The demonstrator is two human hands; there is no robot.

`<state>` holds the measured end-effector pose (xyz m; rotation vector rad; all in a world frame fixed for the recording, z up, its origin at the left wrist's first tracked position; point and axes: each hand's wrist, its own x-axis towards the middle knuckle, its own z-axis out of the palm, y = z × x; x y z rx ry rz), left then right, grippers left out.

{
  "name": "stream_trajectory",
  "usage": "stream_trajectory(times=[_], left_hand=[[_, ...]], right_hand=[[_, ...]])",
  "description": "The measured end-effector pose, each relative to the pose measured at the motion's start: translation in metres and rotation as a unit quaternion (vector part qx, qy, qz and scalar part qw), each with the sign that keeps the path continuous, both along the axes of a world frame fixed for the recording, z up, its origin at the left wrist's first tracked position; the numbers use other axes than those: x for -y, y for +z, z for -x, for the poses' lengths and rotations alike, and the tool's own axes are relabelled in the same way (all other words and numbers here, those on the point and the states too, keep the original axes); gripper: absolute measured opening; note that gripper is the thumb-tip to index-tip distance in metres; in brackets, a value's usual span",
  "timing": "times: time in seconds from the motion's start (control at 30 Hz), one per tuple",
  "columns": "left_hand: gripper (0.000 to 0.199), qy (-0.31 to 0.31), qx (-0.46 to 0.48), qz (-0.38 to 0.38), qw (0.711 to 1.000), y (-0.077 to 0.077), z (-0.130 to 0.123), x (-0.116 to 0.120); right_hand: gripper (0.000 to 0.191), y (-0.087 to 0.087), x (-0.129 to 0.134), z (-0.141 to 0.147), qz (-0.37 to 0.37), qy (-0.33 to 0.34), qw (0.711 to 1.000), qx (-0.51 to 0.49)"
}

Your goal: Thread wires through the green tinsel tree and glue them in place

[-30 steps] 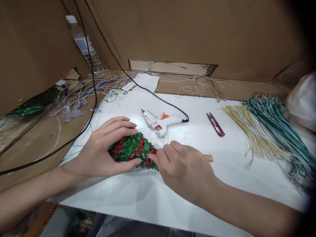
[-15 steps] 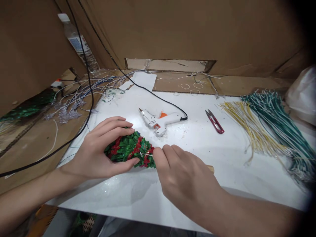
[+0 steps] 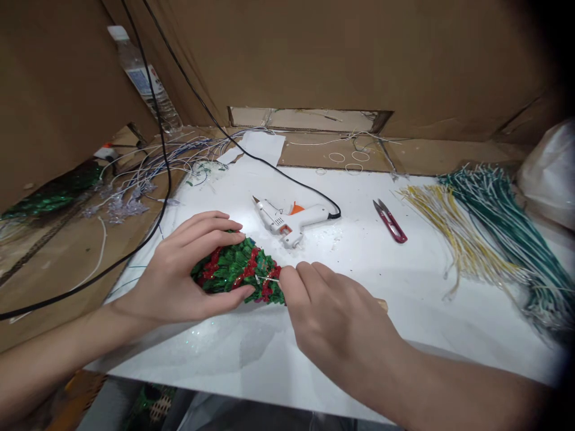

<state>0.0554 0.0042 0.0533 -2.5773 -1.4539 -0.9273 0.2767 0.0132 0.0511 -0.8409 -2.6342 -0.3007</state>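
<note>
A small artificial Christmas tree [image 3: 240, 261], green with red glittery garland, lies on its side on the white table. My left hand [image 3: 188, 263] is wrapped around its wider left part, thumb on the near side and fingers over the far side. My right hand [image 3: 332, 317] is closed around a wooden-handled awl [image 3: 383, 304]. The handle's end pokes out behind the fist, and the thin metal shaft reaches left onto the tree near its narrow end. Just where the tip sits among the green strands is hard to make out.
Beyond the tree lies a white glue gun [image 3: 291, 221] with a black cord [image 3: 215, 123]. Red thread snips [image 3: 390, 221] rest to its right, then bundles of yellow wires [image 3: 449, 221] and green wires [image 3: 503, 215]. A plastic bottle [image 3: 146, 81] leans at the back left near loose wires [image 3: 148, 167].
Both hands keep their hold on the tree and the awl. My right hand has shifted only very slightly.
</note>
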Motion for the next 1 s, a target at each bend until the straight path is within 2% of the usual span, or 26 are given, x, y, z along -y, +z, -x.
stream_trajectory(times=[0.37,0.63,1.0], left_hand=[[0.048,0.003,0.006,0.004,1.0,-0.0003,-0.0008,0.0001],[0.045,0.009,0.018,0.015,1.0,-0.002,-0.0015,0.001],[0.043,0.013,0.044,0.019,0.999,-0.0034,-0.0039,0.0022]], right_hand=[[0.029,0.0042,0.0022,0.0,-0.024,0.004,0.999,0.038],[0.029,-0.0025,0.0031,0.0008,-0.056,0.007,0.998,-0.004],[0.028,-0.0018,0.0077,0.0051,-0.066,0.014,0.998,0.001]])
